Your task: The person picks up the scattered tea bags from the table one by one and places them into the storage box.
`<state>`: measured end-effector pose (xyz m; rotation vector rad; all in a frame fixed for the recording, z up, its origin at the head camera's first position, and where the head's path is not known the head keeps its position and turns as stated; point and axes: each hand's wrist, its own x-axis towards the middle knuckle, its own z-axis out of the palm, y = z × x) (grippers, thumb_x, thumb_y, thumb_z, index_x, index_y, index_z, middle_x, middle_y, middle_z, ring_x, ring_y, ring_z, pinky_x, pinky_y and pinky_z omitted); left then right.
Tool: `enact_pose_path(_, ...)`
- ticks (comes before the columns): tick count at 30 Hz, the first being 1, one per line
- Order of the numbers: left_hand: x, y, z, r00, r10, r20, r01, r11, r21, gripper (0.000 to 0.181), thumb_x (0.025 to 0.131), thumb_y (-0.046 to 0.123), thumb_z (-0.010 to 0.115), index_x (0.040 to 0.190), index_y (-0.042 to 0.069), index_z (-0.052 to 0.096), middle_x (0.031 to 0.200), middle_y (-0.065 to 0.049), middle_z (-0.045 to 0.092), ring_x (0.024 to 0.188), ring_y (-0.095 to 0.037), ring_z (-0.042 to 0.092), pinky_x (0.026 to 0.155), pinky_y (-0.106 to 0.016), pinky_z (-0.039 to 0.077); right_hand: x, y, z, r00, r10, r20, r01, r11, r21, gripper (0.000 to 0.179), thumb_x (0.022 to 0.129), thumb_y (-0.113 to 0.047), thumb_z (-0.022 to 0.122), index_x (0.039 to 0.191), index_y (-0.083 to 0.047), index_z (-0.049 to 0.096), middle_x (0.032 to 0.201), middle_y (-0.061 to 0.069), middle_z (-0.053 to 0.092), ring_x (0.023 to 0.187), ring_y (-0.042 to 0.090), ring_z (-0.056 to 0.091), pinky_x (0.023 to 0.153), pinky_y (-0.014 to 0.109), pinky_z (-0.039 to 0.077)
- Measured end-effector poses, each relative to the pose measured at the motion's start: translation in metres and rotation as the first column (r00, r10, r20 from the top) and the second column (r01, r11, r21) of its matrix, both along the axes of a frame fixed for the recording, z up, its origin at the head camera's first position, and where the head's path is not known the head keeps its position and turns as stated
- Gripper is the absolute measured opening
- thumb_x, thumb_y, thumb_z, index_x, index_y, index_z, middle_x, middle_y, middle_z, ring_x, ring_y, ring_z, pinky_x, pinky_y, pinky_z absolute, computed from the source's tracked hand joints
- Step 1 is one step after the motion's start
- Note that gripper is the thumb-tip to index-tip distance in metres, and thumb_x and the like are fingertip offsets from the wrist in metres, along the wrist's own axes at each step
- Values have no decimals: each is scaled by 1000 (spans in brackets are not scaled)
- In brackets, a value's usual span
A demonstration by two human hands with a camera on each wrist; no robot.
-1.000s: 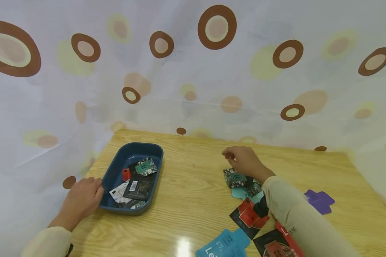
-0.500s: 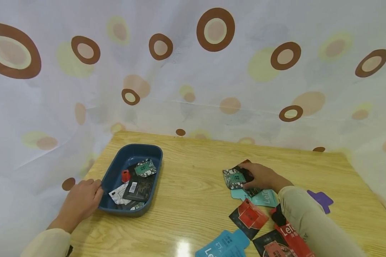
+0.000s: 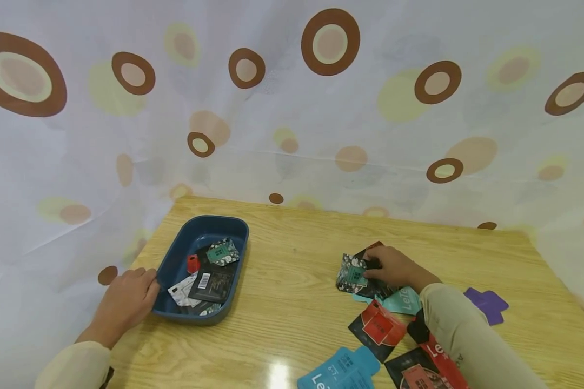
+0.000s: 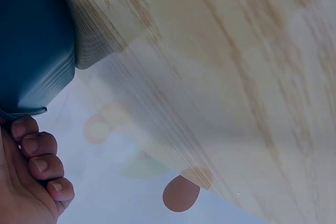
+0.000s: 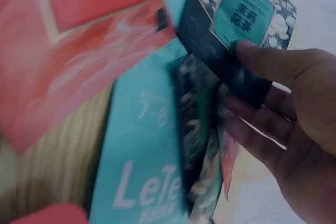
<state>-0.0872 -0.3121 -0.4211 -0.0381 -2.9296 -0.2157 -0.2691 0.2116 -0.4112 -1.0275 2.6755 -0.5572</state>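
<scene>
My left hand (image 3: pixel 128 300) grips the near left rim of a blue plastic bin (image 3: pixel 194 319). In the left wrist view its fingers (image 4: pixel 44 166) curl under the bin's lip. My right hand (image 3: pixel 396 267) pinches a floral sachet with a green label (image 5: pixel 247 11). Its thumb lies on the label and the other fingers are behind. The sachet is tilted up over a small pile. Beneath it lie a teal packet (image 5: pixel 142 145) and more dark floral sachets (image 5: pixel 191 108), partly hidden by the hand.
Inside the bin are a black packet (image 3: pixel 211 286), a white one (image 3: pixel 182 292), a floral sachet (image 3: pixel 223 252) and a red piece (image 3: pixel 193 263). Red-and-black packets (image 3: pixel 379 329), a blue packet (image 3: pixel 340 373) and a purple one (image 3: pixel 486 305) lie on the wooden table (image 3: pixel 282 270). A patterned sheet (image 3: pixel 282 108) hangs behind.
My right hand first came down onto the pile and then took hold of the floral sachet, tilting it up. My left hand stays on the bin's rim.
</scene>
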Motion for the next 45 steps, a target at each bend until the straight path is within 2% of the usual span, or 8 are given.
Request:
enact_pose_path(7, -1, 1, 0, 1000, 8, 1, -8, 1000, 3, 28, 97, 11, 42, 69, 13, 44, 63, -2, 40, 59, -18, 38, 62, -32, 31, -3, -27, 14, 999, 20, 30, -13, 974, -226, 20, 96, -13, 64, 112, -3, 67, 99, 10, 71, 72, 7, 60, 68, 27, 48)
enact_pose_path(14, -1, 3, 2, 1000, 5, -13, -5, 1000, 1, 29, 97, 10, 42, 68, 13, 43, 62, -2, 39, 59, -17, 37, 62, -32, 31, 15, -109, 42, 990, 22, 140, 35, 920, -391, 34, 96, -14, 65, 126, 1, 63, 113, 22, 70, 69, 24, 68, 59, 33, 55)
enact_pose_path(20, 7, -5, 2, 1000, 24, -10, -25, 999, -35, 27, 95, 9, 45, 68, 13, 44, 62, -2, 38, 58, -18, 36, 60, -31, 30, 33, -202, 48, 943, 133, 306, 50, 850, -524, 18, 96, -14, 64, 108, -1, 66, 85, 18, 70, 72, 41, 68, 59, 36, 58)
enact_pose_path(25, 2, 1, -5, 1000, -17, -7, 17, 1000, -14, 26, 95, 10, 45, 69, 13, 45, 61, -1, 38, 58, -16, 37, 60, -30, 30, 45, -246, 35, 897, 103, 430, 170, 817, -552, 16, 96, -7, 63, 106, 3, 68, 78, 20, 70, 60, 26, 69, 63, 36, 60)
enact_pose_path(29, -2, 9, -8, 999, -38, -32, 38, 999, 4, 28, 95, 9, 44, 68, 14, 42, 61, -1, 36, 57, -15, 34, 61, -29, 29, 52, -263, 25, 875, 59, 481, 226, 829, -512, 17, 95, -5, 63, 108, 5, 68, 81, 22, 73, 54, 8, 64, 61, 30, 60)
enact_pose_path(36, -4, 11, -4, 998, -43, -50, 42, 999, -13, 28, 96, 7, 44, 69, 12, 42, 62, -2, 36, 57, -17, 35, 61, -31, 29, 57, -276, 20, 863, 41, 503, 225, 860, -457, 35, 96, 2, 56, 130, 8, 58, 109, 28, 69, 89, 30, 75, 73, 31, 61)
enact_pose_path(41, -5, 8, -4, 999, -37, -32, 36, 999, -9, 28, 96, 8, 44, 68, 13, 42, 62, -2, 37, 57, -17, 36, 61, -31, 30, 56, -254, 29, 890, 90, 447, 135, 885, -445, 51, 100, -7, 54, 148, 0, 42, 148, 23, 49, 116, 33, 68, 89, 36, 58)
enact_pose_path(45, -3, 8, -6, 999, -37, -20, 38, 999, 13, 30, 97, 9, 42, 68, 13, 41, 62, -2, 37, 57, -17, 35, 62, -31, 31, 43, -201, 39, 939, 94, 330, 57, 907, -418, 47, 100, -11, 54, 145, 1, 47, 146, 23, 51, 116, 35, 67, 87, 37, 58)
